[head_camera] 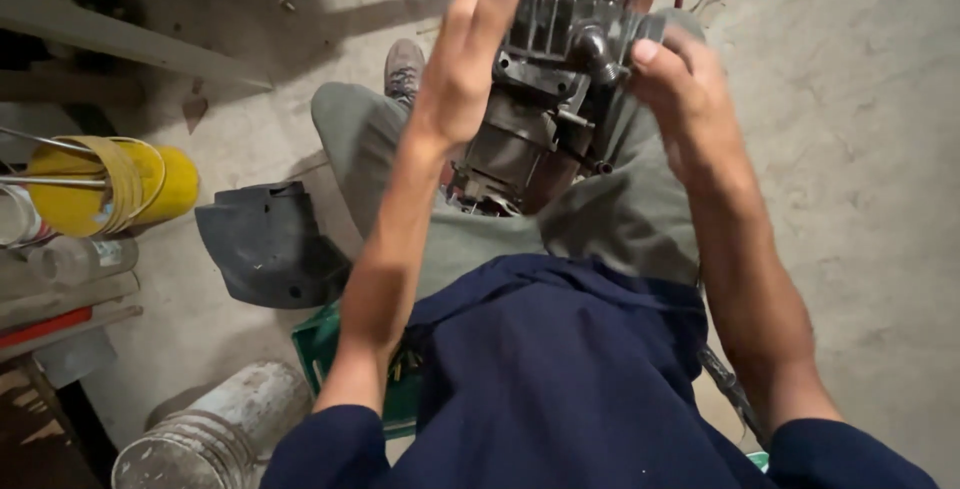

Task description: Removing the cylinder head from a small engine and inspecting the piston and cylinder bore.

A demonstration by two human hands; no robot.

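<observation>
At frame centre top, over the lap, the left hand [465, 59] and right hand [680, 89] clench a greasy small engine [545, 99], which could slip onto the concrete floor [860, 169] beyond if either grip loosens

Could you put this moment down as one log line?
left hand: on engine, fingers up | right hand: grips engine side | engine: over lap | floor: black cover, yellow can
</observation>
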